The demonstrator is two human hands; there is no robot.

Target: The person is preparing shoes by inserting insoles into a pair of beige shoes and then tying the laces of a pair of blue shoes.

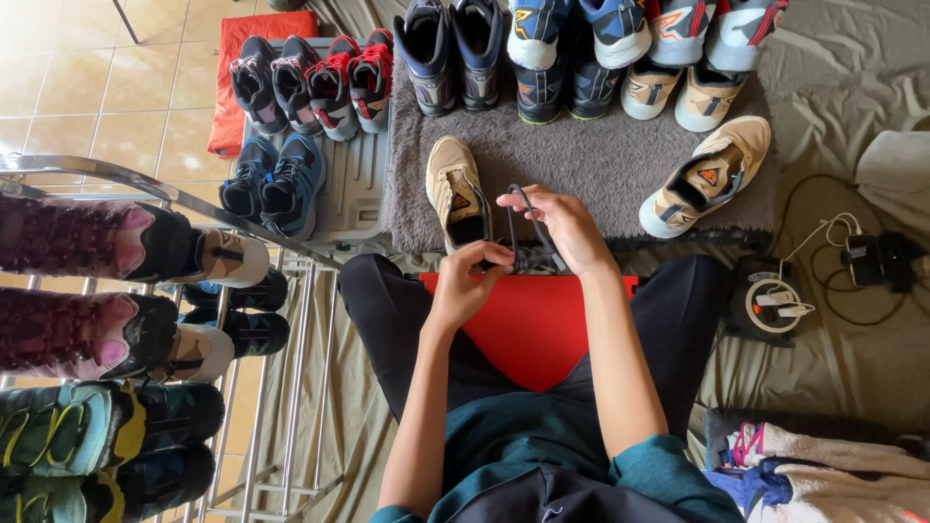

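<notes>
Head view: L hand (472, 276) & R hand (560, 229) both pinch thin dark lace (532, 215) of tan suede shoe (455, 191) on fuzzy grey mat (581, 160); matching shoe (706, 177) lies apart.

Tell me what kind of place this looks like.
Probably a home shoe-sorting or small resale spot on the floor: rows of sneakers on a grey mat, more on a metal rack, while both hands, left hand and right hand, work a tan shoe's lace.
</notes>
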